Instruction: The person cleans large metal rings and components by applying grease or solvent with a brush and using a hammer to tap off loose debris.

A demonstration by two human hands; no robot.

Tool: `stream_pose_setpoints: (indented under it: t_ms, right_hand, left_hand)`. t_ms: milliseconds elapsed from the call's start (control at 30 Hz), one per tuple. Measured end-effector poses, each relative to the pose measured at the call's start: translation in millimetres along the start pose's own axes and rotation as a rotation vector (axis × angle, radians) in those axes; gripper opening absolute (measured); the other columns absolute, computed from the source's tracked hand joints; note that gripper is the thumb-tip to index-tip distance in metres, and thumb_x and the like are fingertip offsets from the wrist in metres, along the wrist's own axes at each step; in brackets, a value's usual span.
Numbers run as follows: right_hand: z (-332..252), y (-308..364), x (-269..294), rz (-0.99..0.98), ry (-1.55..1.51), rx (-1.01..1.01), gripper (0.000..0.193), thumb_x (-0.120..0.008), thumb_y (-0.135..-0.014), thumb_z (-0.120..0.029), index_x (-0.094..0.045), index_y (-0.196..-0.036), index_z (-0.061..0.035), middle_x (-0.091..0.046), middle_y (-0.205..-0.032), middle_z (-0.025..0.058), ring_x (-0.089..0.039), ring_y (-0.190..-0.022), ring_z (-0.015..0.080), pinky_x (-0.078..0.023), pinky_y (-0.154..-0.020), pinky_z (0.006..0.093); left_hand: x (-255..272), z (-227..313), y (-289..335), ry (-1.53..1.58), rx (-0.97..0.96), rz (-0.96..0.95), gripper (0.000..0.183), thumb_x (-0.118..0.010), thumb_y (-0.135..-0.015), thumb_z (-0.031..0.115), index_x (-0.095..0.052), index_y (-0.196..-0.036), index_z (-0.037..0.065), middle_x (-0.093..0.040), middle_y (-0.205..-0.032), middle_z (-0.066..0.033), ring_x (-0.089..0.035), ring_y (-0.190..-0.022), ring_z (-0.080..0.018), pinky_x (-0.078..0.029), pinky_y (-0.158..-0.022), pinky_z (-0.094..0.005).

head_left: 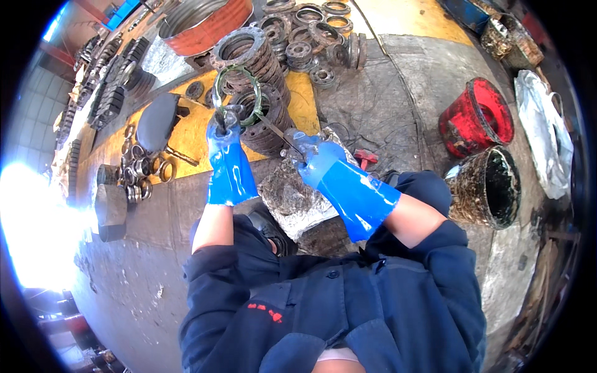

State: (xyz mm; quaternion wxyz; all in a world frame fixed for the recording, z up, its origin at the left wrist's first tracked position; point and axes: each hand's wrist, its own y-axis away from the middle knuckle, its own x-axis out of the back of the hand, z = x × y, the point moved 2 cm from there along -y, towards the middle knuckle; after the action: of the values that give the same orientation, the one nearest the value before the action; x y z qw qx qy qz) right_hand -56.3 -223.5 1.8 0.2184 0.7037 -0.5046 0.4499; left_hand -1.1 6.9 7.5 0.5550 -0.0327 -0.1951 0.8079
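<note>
My left hand (226, 132), in a long blue rubber glove, is closed on the near left edge of a thin green-smeared ring (257, 94). The ring is held up in front of stacked metal rings (268, 133). My right hand (310, 150), gloved the same way and dirty at the fingers, grips a narrow flat metal scraper (275, 128). Its tip points up and left and reaches the ring's lower right edge; whether it touches cannot be made out. Below my hands sits a grimy, pale-wrapped block (291, 198).
Taller stacked rings (239, 45) and a rusty red drum (208, 28) stand beyond. A round grey seat (157, 122) and small rings (140, 166) lie left. To the right are a red bucket (453, 122), a crusted bucket (467, 186), a white plastic bag (540, 127) and a small red object (366, 156).
</note>
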Motion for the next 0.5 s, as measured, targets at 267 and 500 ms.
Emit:
stream_pose_setpoints:
  t_ms: [267,500]
  right_hand:
    - [7,-14,9,-0.113,0.035,0.047,0.052,-0.059,-0.090,-0.027,-0.046,-0.139,-0.0160,-0.065,-0.110,0.0149,-0.067,-0.094,0.0341,-0.055,-0.071,0.0489]
    - [-5,-13,34,-0.264,0.317,0.078,0.046,-0.043,-0.098,-0.021,-0.042,-0.144,-0.0163,-0.065,-0.109,0.0122,-0.067,-0.096,0.0342,-0.055,-0.070,0.0484]
  left_hand:
    - [6,-3,-5,0.039,-0.025,-0.036,0.028,-0.061,-0.098,0.027,-0.067,-0.110,0.002,-0.072,-0.102,-0.0077,-0.065,-0.090,-0.0163,-0.052,-0.075,-0.0306]
    - [12,6,1,0.140,0.223,-0.083,0.030,-0.061,-0.099,0.029,-0.064,-0.113,0.002,-0.072,-0.102,-0.0103,-0.067,-0.087,-0.0155,-0.055,-0.070,-0.0281]
